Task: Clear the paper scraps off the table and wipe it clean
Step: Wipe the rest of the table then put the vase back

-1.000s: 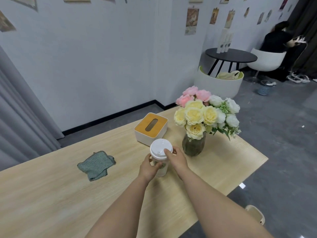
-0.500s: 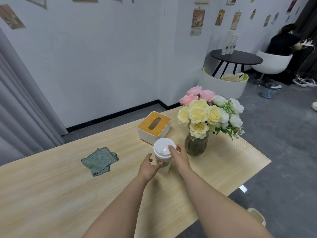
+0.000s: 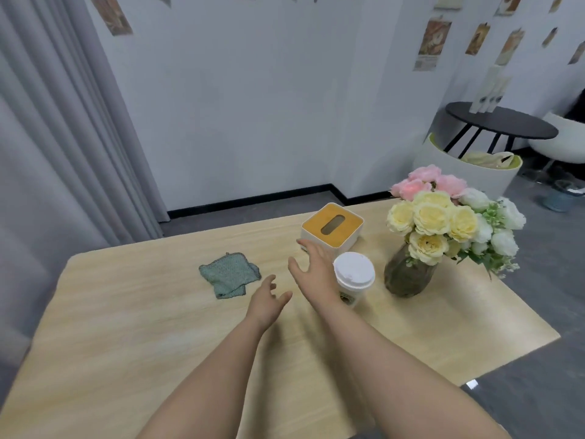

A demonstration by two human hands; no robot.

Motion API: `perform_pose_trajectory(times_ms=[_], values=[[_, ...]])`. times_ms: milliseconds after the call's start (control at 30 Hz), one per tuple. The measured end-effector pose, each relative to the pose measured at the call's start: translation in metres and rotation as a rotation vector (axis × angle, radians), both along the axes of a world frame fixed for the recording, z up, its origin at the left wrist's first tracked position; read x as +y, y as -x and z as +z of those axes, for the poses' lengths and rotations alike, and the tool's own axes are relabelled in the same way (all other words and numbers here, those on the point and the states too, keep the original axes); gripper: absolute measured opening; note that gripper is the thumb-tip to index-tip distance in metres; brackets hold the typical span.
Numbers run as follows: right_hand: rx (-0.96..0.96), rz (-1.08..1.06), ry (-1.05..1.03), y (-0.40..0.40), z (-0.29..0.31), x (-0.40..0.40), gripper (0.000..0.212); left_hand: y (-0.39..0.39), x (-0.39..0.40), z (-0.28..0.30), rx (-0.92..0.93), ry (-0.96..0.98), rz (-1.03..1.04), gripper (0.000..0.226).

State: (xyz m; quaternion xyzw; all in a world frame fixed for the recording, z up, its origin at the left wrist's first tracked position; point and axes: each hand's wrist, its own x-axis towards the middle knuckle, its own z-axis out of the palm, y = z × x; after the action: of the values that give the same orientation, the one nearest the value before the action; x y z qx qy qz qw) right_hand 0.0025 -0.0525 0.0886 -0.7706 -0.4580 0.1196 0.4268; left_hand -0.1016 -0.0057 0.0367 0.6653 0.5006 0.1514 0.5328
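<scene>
Both hands are held empty over the pale worktop (image 3: 126, 327), the left hand (image 3: 267, 304) and right hand (image 3: 315, 267) with fingers loosely spread. The folded green cloth (image 3: 229, 275) lies beside them. The lidded cup (image 3: 354, 277) hides its contents; flowers fill the glass vase (image 3: 406, 275).

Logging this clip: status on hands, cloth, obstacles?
Both hands open: left hand, right hand. Green cloth untouched on table. Lidded cup beside right hand.
</scene>
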Motion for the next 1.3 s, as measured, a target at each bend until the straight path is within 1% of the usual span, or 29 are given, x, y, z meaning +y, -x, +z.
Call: perform_pose_trajectory(times_ms=[100,233,400,467,567,633,700,800,867,900,967,1033,1133,1300], values=[[0.003,0.107,0.09,0.023,-0.015,0.017,0.041,0.037,0.012,-0.005,0.027,-0.018,0.068,0.062],[0.056,0.206,0.219,0.056,-0.045,0.039,0.043,0.094,0.03,-0.02,0.109,-0.045,0.153,0.059],[0.229,0.241,0.385,0.098,-0.077,0.077,0.045,0.16,0.056,-0.039,0.196,-0.022,0.256,0.057],[0.229,0.274,0.42,0.109,-0.085,0.094,0.044,0.182,0.068,-0.047,0.232,-0.037,0.264,0.057],[0.16,0.308,0.474,0.117,-0.096,0.121,0.042,0.216,0.089,-0.059,0.268,-0.056,0.289,0.056],[0.119,0.289,0.518,0.118,-0.105,0.14,0.043,0.236,0.104,-0.068,0.29,-0.06,0.316,0.055],[0.013,0.265,0.579,0.117,-0.116,0.157,0.05,0.254,0.122,-0.079,0.324,-0.081,0.314,0.053],[-0.212,0.235,0.702,0.113,-0.13,0.179,0.067,0.273,0.152,-0.095,0.436,-0.143,0.192,0.051],[-0.318,0.2,0.784,0.109,-0.141,0.19,0.075,0.281,0.172,-0.103,0.517,-0.204,0.121,0.05],[-0.35,0.175,0.825,0.108,-0.148,0.194,0.076,0.284,0.181,-0.107,0.562,-0.246,0.096,0.05],[-0.342,0.107,0.886,0.109,-0.16,0.197,0.077,0.288,0.197,-0.113,0.649,-0.325,0.052,0.051],[-0.33,0.036,0.899,0.115,-0.172,0.2,0.076,0.29,0.211,-0.119,0.708,-0.367,0.025,0.052],[-0.363,-0.043,0.841,0.129,-0.184,0.206,0.07,0.29,0.226,-0.129,0.756,-0.378,0.01,0.054],[-0.448,-0.066,0.777,0.137,-0.194,0.214,0.064,0.286,0.224,-0.141,0.754,-0.432,0.056,0.053]])
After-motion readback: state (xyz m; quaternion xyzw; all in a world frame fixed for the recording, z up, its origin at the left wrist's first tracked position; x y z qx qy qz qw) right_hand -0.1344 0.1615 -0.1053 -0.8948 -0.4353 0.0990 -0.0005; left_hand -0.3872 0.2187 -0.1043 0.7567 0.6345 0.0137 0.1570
